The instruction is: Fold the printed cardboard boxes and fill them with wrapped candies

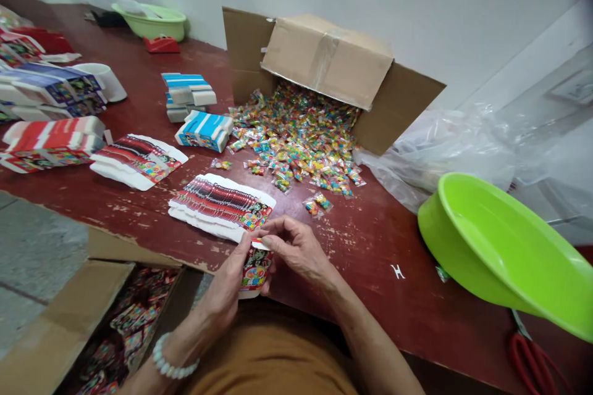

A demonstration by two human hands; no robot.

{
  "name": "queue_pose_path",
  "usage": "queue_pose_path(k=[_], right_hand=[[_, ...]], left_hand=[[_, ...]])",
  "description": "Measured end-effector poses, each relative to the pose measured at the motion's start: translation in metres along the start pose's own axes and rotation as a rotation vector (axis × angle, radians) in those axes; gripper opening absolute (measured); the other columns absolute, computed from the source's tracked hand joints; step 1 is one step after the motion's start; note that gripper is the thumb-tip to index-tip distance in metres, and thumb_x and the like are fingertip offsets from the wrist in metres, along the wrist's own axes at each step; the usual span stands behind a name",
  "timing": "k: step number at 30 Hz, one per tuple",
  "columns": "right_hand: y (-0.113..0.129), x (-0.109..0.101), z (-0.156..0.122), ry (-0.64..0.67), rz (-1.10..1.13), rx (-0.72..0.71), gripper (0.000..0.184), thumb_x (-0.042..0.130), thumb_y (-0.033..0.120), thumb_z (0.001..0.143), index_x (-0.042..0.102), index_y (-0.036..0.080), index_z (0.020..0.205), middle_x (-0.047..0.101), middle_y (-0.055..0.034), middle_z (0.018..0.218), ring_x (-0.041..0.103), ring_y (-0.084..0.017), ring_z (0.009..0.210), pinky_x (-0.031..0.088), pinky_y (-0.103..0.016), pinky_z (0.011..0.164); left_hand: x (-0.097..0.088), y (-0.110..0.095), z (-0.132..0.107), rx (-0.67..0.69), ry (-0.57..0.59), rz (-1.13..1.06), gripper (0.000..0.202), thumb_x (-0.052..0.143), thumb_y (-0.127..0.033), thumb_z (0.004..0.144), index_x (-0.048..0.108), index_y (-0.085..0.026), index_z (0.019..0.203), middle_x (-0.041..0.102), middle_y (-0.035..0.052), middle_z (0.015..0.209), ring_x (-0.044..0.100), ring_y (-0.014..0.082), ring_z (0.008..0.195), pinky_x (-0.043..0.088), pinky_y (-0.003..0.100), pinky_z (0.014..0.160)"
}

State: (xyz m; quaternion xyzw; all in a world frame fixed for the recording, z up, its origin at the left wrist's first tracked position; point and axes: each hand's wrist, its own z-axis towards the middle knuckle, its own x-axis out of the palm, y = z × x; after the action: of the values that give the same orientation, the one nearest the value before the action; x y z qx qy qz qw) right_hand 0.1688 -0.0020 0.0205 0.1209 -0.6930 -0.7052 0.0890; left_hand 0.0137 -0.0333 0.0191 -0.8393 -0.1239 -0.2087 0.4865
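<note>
So we've got one small printed box (257,266) upright between our hands, right at the table's front edge. Our left hand (228,282) is wrapped round its side, and our right hand (296,248) is pinching the white flap up top. Just behind it on the red table (370,247) we have a fanned stack of flat boxes (221,205), then loose candy packets (301,142) spilling from a tipped cardboard carton (328,62). Our lime green basin (451,253) sits off to the right.
</note>
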Motion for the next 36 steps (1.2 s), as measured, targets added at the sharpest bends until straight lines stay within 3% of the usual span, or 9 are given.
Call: queue_pose_path(k=[3, 9, 17, 23, 26, 28, 31, 33, 36], right_hand=[[0.002, -0.005, 0.002, 0.043, -0.108, -0.121, 0.020, 0.072, 0.039, 0.087, 0.078, 0.025, 0.100, 0.070, -0.0036, 0.094, 0.065, -0.017, 0.085, 0.053, -0.031, 0.077], [0.000, 0.000, 0.008, -0.008, 0.224, 0.153, 0.030, 0.082, 0.046, 0.073, 0.077, 0.019, 0.086, 0.071, -0.0031, 0.081, 0.058, -0.012, 0.051, 0.049, -0.025, 0.044], [0.001, 0.002, 0.011, -0.054, 0.219, 0.165, 0.032, 0.083, 0.048, 0.072, 0.071, 0.019, 0.077, 0.068, 0.0000, 0.067, 0.057, -0.012, 0.047, 0.046, -0.025, 0.043], [-0.002, 0.001, -0.003, 0.069, -0.081, -0.183, 0.019, 0.064, 0.040, 0.093, 0.073, 0.024, 0.087, 0.072, -0.0054, 0.106, 0.066, -0.021, 0.097, 0.052, -0.038, 0.088], [-0.007, -0.007, -0.003, 0.103, -0.149, -0.220, 0.016, 0.062, 0.037, 0.095, 0.073, 0.026, 0.097, 0.071, -0.0041, 0.108, 0.065, -0.020, 0.100, 0.050, -0.036, 0.091], [-0.012, -0.022, 0.003, 0.002, -0.270, -0.190, 0.018, 0.060, 0.037, 0.095, 0.073, 0.025, 0.100, 0.070, -0.0036, 0.101, 0.064, -0.019, 0.094, 0.049, -0.033, 0.086], [-0.023, -0.052, 0.017, -0.364, -0.636, -0.030, 0.020, 0.059, 0.034, 0.096, 0.071, 0.021, 0.103, 0.068, -0.0064, 0.101, 0.061, -0.020, 0.094, 0.047, -0.033, 0.087], [-0.032, -0.068, 0.025, -0.518, -0.844, 0.102, 0.020, 0.062, 0.031, 0.093, 0.071, 0.019, 0.105, 0.065, -0.0120, 0.107, 0.058, -0.026, 0.104, 0.044, -0.039, 0.093], [-0.043, -0.078, 0.027, -0.572, -0.902, 0.176, 0.015, 0.067, 0.030, 0.089, 0.071, 0.017, 0.096, 0.063, -0.0168, 0.110, 0.053, -0.032, 0.109, 0.041, -0.045, 0.093]], left_hand=[[0.002, -0.002, 0.000, 0.000, 0.008, 0.029, 0.066, 0.058, -0.071, 0.084, 0.063, -0.018, 0.123, 0.069, -0.0002, 0.064, 0.061, 0.0153, 0.044, 0.050, 0.025, 0.045], [0.002, 0.001, 0.004, 0.045, 0.003, 0.101, 0.065, 0.056, -0.074, 0.083, 0.067, -0.017, 0.114, 0.072, 0.0028, 0.068, 0.060, 0.0140, 0.045, 0.049, 0.024, 0.046], [-0.002, 0.004, 0.009, 0.030, 0.017, 0.133, 0.066, 0.058, -0.079, 0.077, 0.069, -0.014, 0.074, 0.069, 0.0052, 0.061, 0.058, 0.0127, 0.042, 0.047, 0.023, 0.044], [0.001, 0.001, 0.005, -0.081, 0.005, 0.039, 0.071, 0.061, -0.081, 0.073, 0.066, -0.017, 0.105, 0.066, -0.0009, 0.059, 0.057, 0.0152, 0.035, 0.048, 0.027, 0.038], [-0.002, 0.001, -0.001, -0.101, 0.064, -0.049, 0.068, 0.069, -0.071, 0.076, 0.057, -0.026, 0.125, 0.068, -0.0029, 0.065, 0.061, 0.0163, 0.041, 0.052, 0.028, 0.043], [-0.007, 0.002, -0.007, -0.119, 0.105, -0.113, 0.061, 0.078, -0.056, 0.077, 0.054, -0.030, 0.127, 0.072, -0.0017, 0.075, 0.068, 0.0185, 0.052, 0.058, 0.033, 0.056], [-0.018, 0.008, -0.018, -0.173, 0.121, -0.189, 0.050, 0.086, -0.037, 0.074, 0.062, -0.026, 0.116, 0.077, 0.0045, 0.090, 0.075, 0.0229, 0.080, 0.059, 0.039, 0.083], [-0.029, 0.013, -0.023, -0.245, 0.097, -0.193, 0.043, 0.087, -0.036, 0.072, 0.066, -0.022, 0.108, 0.078, 0.0092, 0.099, 0.075, 0.0256, 0.092, 0.057, 0.038, 0.088], [-0.058, 0.016, -0.030, -0.287, 0.013, -0.050, 0.037, 0.087, -0.037, 0.070, 0.071, -0.020, 0.098, 0.079, 0.0092, 0.098, 0.073, 0.0255, 0.090, 0.057, 0.035, 0.083]])
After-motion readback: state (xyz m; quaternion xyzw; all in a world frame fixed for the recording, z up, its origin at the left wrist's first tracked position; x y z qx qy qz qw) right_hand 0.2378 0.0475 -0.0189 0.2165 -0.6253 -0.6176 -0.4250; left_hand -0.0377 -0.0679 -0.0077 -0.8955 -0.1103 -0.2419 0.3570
